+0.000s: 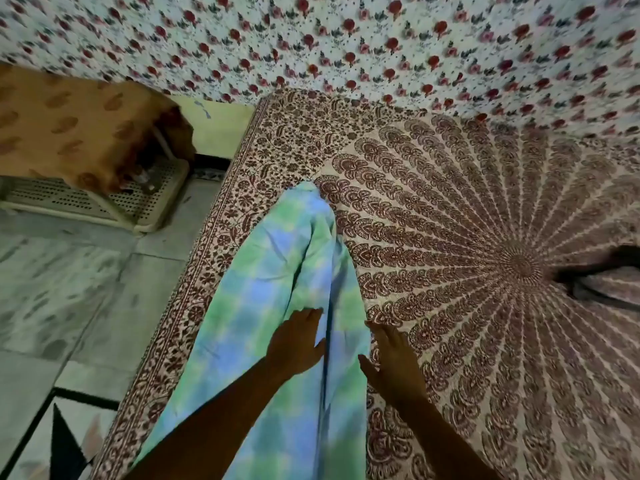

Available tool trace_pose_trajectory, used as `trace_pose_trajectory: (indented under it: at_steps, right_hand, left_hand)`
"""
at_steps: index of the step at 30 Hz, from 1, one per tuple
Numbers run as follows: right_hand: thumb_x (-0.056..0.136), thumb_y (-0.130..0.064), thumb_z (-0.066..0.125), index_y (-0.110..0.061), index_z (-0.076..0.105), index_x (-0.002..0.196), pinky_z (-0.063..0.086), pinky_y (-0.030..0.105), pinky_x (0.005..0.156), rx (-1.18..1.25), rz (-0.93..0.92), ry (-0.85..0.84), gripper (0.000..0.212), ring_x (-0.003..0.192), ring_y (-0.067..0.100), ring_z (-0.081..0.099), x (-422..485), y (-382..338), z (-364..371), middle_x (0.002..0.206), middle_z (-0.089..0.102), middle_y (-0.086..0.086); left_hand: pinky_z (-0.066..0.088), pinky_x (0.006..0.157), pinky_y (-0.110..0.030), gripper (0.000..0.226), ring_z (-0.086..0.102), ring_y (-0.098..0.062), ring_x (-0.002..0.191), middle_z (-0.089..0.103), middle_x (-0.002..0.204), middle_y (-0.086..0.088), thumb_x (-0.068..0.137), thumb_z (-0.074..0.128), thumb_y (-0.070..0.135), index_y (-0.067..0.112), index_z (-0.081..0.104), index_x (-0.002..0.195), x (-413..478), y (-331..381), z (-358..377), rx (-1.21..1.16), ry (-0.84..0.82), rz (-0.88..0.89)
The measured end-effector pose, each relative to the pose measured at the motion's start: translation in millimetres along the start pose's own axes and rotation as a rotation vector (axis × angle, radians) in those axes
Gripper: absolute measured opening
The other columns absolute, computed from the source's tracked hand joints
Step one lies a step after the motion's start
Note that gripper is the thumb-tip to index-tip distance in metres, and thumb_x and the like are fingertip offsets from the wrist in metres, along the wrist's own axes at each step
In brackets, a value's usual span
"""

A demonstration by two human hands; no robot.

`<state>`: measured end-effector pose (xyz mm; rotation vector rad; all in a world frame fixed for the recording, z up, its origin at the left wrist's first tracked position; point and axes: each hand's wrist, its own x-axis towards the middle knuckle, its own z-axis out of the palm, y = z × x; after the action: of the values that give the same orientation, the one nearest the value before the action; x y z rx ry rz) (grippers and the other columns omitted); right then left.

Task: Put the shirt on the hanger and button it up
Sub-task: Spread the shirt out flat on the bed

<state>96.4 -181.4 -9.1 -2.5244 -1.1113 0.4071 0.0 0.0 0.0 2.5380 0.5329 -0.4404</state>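
Head view: your left hand [298, 344] lies flat on the shirt [270, 271], fingers straight and together, gripping nothing. Your right hand [391, 362] is spread wide just beside the shirt's right edge, palm down on the sheet [485, 237]. Whether its thumb touches the cloth cannot be told.

The shirt, tie-dyed green and blue, lies lengthwise along the left edge of the bed. It narrows to a bunched point at its far end and widens toward you, where your left forearm crosses it. A dark fold line runs down it just right of your left hand. No collar, button or buttonhole can be made out.

No hanger shows anywhere in the picture. To the left, beyond the bed's edge, a pale perforated stool [104, 206] stands on the marble floor [69, 289] under an orange cloth [69, 126]. A rose-print cloth [346, 36] covers the wall behind the bed.

By this picture the task has hardly begun. The shirt is laid out on the bed and being pressed flat, and that is all that looks done. Left to do, as far as can be judged: find the hanger, open the shirt, seat its shoulders on the hanger and close the front button by button.
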Motion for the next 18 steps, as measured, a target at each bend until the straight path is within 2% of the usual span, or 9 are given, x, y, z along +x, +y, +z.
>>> trace_pose_trajectory:
  at_steps: [2, 4, 7, 10, 11, 13, 14, 16, 18]
  right_hand:
    - [0.081, -0.037, 0.057, -0.016, 0.045, 0.133, 0.047, 0.044, 0.091, 0.109, 0.049, -0.042, 0.058, 0.113, 0.029, 0.049, 25.9, 11.6, 10.5, 0.125, 0.051, 0.009]
    - [0.083, -0.038, 0.054, -0.015, 0.047, 0.132, 0.045, 0.04, 0.091, 0.149, 0.077, -0.046, 0.055, 0.112, 0.029, 0.048, 52.8, 19.1, 15.5, 0.125, 0.051, 0.011]
    - [0.083, -0.025, 0.058, -0.009, 0.05, 0.128, 0.042, 0.035, 0.096, 0.263, 0.11, -0.081, 0.049, 0.114, 0.03, 0.048, 95.6, 27.6, 29.8, 0.126, 0.049, 0.015]
    - [0.083, -0.015, 0.057, 0.001, 0.051, 0.125, 0.036, 0.026, 0.098, 0.393, 0.173, -0.03, 0.045, 0.113, 0.033, 0.049, 142.4, 26.6, 41.5, 0.122, 0.05, 0.021]
    - [0.084, -0.009, 0.058, 0.003, 0.051, 0.124, 0.034, 0.022, 0.095, 0.453, 0.21, -0.003, 0.042, 0.112, 0.032, 0.05, 157.8, 26.2, 46.1, 0.121, 0.051, 0.022]
    - [0.086, -0.001, 0.057, 0.003, 0.051, 0.124, 0.037, 0.025, 0.093, 0.594, 0.278, 0.04, 0.038, 0.111, 0.03, 0.053, 184.4, 22.4, 51.4, 0.119, 0.054, 0.022]
    - [0.087, 0.001, 0.055, 0.003, 0.05, 0.124, 0.039, 0.027, 0.093, 0.67, 0.299, 0.046, 0.037, 0.11, 0.027, 0.055, 194.9, 20.5, 52.0, 0.119, 0.056, 0.02]
    - [0.088, 0.006, 0.05, 0.005, 0.048, 0.124, 0.042, 0.021, 0.085, 0.817, 0.347, 0.026, 0.035, 0.098, 0.01, 0.058, 214.4, 17.3, 50.7, 0.113, 0.058, 0.017]
    - [0.087, 0.006, 0.052, 0.009, 0.05, 0.116, 0.042, 0.024, 0.072, 0.883, 0.418, 0.006, 0.029, 0.082, 0.012, 0.055, 228.4, 11.5, 46.6, 0.102, 0.061, 0.027]
  left_hand:
    - [0.026, 0.112, -0.031, 0.063, 0.026, -0.021, 0.139, 0.028, 0.151, -0.006, 0.094, 0.042, 0.04, 0.014, 0.02, 0.146, 25.7, -6.1, 6.0, -0.024, 0.045, -0.041]
    - [0.024, 0.114, -0.034, 0.063, 0.023, -0.023, 0.141, 0.025, 0.152, -0.01, 0.094, 0.04, 0.041, 0.011, 0.022, 0.146, 49.0, -11.2, 10.1, -0.017, 0.073, -0.06]
    - [0.041, 0.101, -0.051, 0.06, 0.038, -0.038, 0.132, 0.039, 0.143, -0.021, 0.085, 0.032, 0.042, 0.017, 0.036, 0.139, 92.7, -22.0, 20.5, -0.049, 0.203, -0.032]
    - [0.03, 0.11, -0.045, 0.051, 0.025, -0.037, 0.139, 0.026, 0.15, -0.019, 0.086, 0.029, 0.039, 0.036, 0.038, 0.136, 128.6, -28.8, 11.0, -0.03, 0.207, -0.062]
    - [0.026, 0.112, -0.043, 0.05, 0.021, -0.036, 0.141, 0.021, 0.152, -0.019, 0.086, 0.028, 0.039, 0.037, 0.045, 0.133, 139.1, -28.0, 6.3, -0.026, 0.204, -0.063]
    - [0.024, 0.112, -0.043, 0.046, 0.023, -0.039, 0.139, 0.02, 0.151, -0.024, 0.089, 0.029, 0.039, 0.031, 0.056, 0.126, 157.6, -24.3, -1.9, -0.035, 0.233, -0.046]
    - [0.024, 0.112, -0.042, 0.042, 0.027, -0.04, 0.137, 0.023, 0.15, -0.024, 0.092, 0.035, 0.037, 0.025, 0.057, 0.125, 164.1, -21.4, -7.5, -0.035, 0.239, -0.046]
    - [0.026, 0.108, -0.034, 0.038, 0.037, -0.035, 0.132, 0.037, 0.144, -0.021, 0.094, 0.046, 0.031, 0.011, 0.057, 0.124, 178.9, -18.7, -15.1, -0.122, 0.23, -0.093]
    - [0.035, 0.092, -0.024, 0.03, 0.055, -0.032, 0.112, 0.059, 0.12, -0.019, 0.088, 0.057, 0.025, 0.004, 0.065, 0.108, 187.0, -17.3, -22.6, -0.335, 0.335, -0.166]
